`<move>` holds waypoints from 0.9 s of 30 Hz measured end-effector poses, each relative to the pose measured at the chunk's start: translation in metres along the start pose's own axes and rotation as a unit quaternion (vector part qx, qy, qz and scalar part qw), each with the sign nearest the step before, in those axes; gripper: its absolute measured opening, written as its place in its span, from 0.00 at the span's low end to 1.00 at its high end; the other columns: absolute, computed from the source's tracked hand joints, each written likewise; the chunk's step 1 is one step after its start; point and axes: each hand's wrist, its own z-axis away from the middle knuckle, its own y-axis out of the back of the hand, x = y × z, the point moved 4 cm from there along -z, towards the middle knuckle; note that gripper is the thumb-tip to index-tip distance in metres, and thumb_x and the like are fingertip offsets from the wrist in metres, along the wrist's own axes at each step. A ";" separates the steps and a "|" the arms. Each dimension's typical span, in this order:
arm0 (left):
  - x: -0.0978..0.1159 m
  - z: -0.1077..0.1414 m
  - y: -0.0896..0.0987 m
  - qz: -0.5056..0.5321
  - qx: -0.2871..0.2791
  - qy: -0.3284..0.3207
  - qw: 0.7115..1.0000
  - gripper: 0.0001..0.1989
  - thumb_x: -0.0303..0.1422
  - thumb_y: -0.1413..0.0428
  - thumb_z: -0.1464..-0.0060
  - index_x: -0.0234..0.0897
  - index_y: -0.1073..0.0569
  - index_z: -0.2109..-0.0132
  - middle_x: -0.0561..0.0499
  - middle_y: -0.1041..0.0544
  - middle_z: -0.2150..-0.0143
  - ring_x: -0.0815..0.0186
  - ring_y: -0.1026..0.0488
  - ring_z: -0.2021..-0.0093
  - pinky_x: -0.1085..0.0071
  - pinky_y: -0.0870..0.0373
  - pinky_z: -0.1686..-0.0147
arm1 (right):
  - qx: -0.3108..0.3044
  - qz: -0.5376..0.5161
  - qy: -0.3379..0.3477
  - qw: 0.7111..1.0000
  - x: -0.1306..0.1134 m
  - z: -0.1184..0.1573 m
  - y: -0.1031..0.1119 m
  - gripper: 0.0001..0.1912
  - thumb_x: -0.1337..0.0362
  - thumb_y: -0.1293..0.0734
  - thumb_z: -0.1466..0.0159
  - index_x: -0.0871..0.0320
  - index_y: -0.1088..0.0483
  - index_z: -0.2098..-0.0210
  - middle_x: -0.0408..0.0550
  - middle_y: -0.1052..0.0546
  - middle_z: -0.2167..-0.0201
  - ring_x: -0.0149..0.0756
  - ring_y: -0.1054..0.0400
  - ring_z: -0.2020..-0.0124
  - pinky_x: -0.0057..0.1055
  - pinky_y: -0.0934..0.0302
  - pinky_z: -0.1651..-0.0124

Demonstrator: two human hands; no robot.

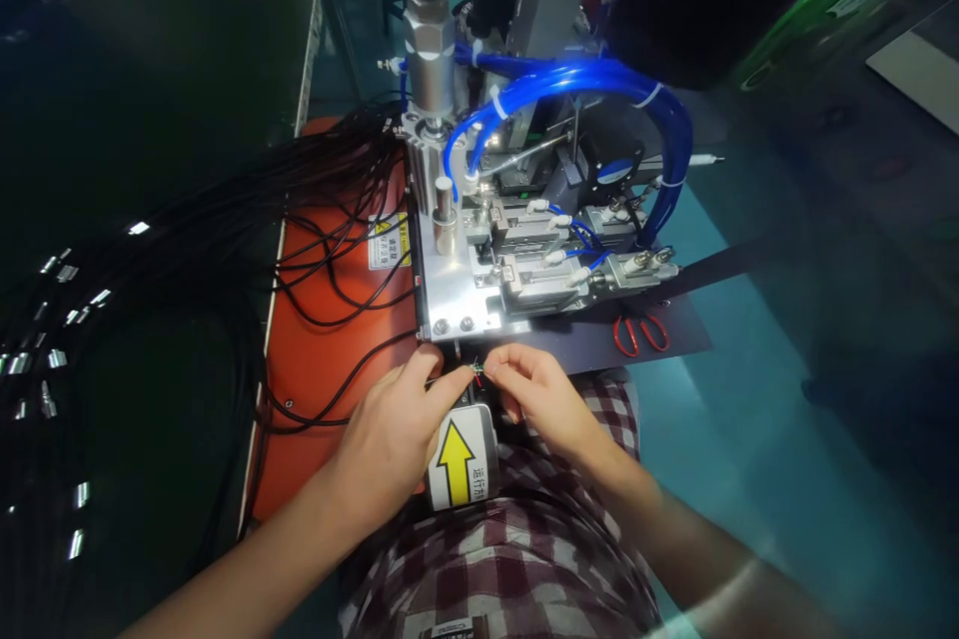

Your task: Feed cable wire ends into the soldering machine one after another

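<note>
My left hand [397,419] is closed at the front edge of the machine [457,295], its thumb and fingers around the end of a black cable that is mostly hidden. Short thin wires [477,369], with red, green and whitish strands, stick out from its fingertips. From the other side, my right hand [543,397] pinches the tips of these wires between thumb and forefinger. Just below the hands is a white label [457,459] with a yellow arrow. Part of the cable run is covered by my left hand.
Black cables [330,160] with shiny metal ends spread over the orange surface [330,359] and dark table at left. Blue air tubes [591,75] arch over the machine's cylinders. Red-handled scissors [640,334] lie on the dark plate at right. A metal post [431,50] rises behind.
</note>
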 end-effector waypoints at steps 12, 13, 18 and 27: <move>0.000 0.000 -0.001 -0.005 0.002 0.003 1.000 0.18 0.22 0.53 0.46 0.36 0.29 0.49 0.44 0.31 0.61 0.60 0.29 0.67 0.65 0.28 0.69 | 0.068 0.287 0.223 0.929 -0.024 0.015 -0.002 0.06 0.68 0.41 0.38 0.58 0.36 0.71 0.42 0.34 0.75 0.32 0.41 0.73 0.29 0.46 0.69; 0.000 0.001 -0.001 -0.007 0.002 0.002 1.000 0.18 0.22 0.53 0.46 0.36 0.29 0.50 0.44 0.31 0.61 0.60 0.29 0.67 0.65 0.28 0.69 | 0.060 0.260 0.208 0.941 -0.022 0.014 -0.003 0.06 0.68 0.41 0.38 0.58 0.36 0.71 0.42 0.35 0.76 0.31 0.42 0.74 0.28 0.46 0.70; 0.001 0.001 -0.001 -0.015 -0.002 0.006 1.000 0.18 0.22 0.52 0.46 0.37 0.29 0.50 0.44 0.31 0.60 0.61 0.29 0.67 0.66 0.27 0.69 | 0.040 0.088 0.119 0.988 -0.004 0.007 -0.004 0.06 0.65 0.40 0.37 0.58 0.37 0.71 0.40 0.37 0.76 0.29 0.44 0.77 0.26 0.48 0.75; -0.001 0.000 -0.002 -0.019 0.002 0.006 1.000 0.19 0.22 0.52 0.47 0.38 0.29 0.49 0.44 0.31 0.60 0.61 0.28 0.66 0.66 0.27 0.68 | 0.047 0.035 0.085 0.995 0.002 0.002 -0.003 0.08 0.60 0.38 0.38 0.58 0.36 0.71 0.40 0.36 0.77 0.28 0.45 0.78 0.25 0.49 0.77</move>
